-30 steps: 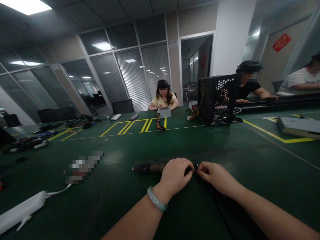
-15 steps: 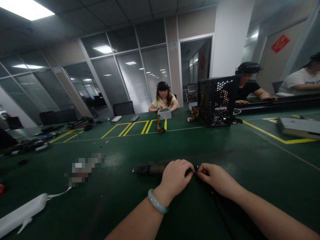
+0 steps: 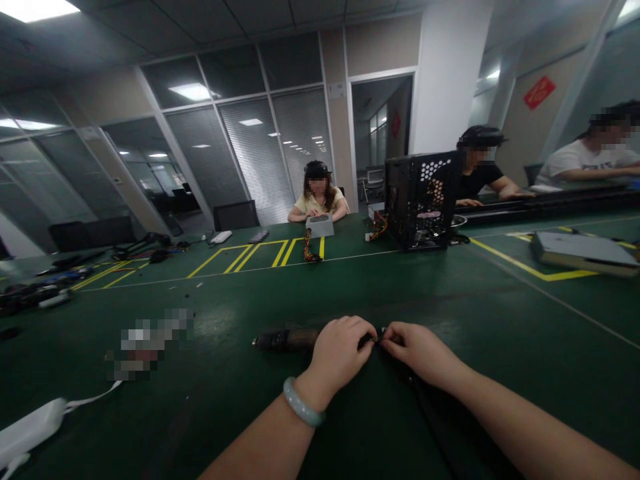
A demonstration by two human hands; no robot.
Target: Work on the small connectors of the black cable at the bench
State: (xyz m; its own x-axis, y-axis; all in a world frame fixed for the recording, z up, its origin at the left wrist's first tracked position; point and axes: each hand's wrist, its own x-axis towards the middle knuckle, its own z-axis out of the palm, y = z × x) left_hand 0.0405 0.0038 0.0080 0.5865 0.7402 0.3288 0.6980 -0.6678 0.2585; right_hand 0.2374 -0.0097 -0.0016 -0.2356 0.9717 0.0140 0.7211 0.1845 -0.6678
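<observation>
A dark, pen-shaped electric screwdriver (image 3: 285, 340) lies on the green table, its metal tip pointing left. My left hand (image 3: 343, 350), with a pale jade bangle on the wrist, covers the tool's rear part, fingers curled around its tail end. Close beside it, my right hand (image 3: 413, 347) is closed in a pinch at the end of a black cable (image 3: 425, 407). That cable runs from under the right hand toward the front edge of the view. The fingertips of both hands almost meet, and what sits between them is too small and dark to make out.
A white power strip (image 3: 33, 423) lies at the lower left. Tangled cables (image 3: 30, 297) are farther left. Beyond the hands stand a black computer case (image 3: 423, 200) and a grey power supply unit (image 3: 319, 225) at a seated person. Two more people sit right, near a silver box (image 3: 583, 252).
The whole view has shifted slightly, so everything appears farther left. Both hands keep nearly the same hold at the screwdriver's tail and the cable.
</observation>
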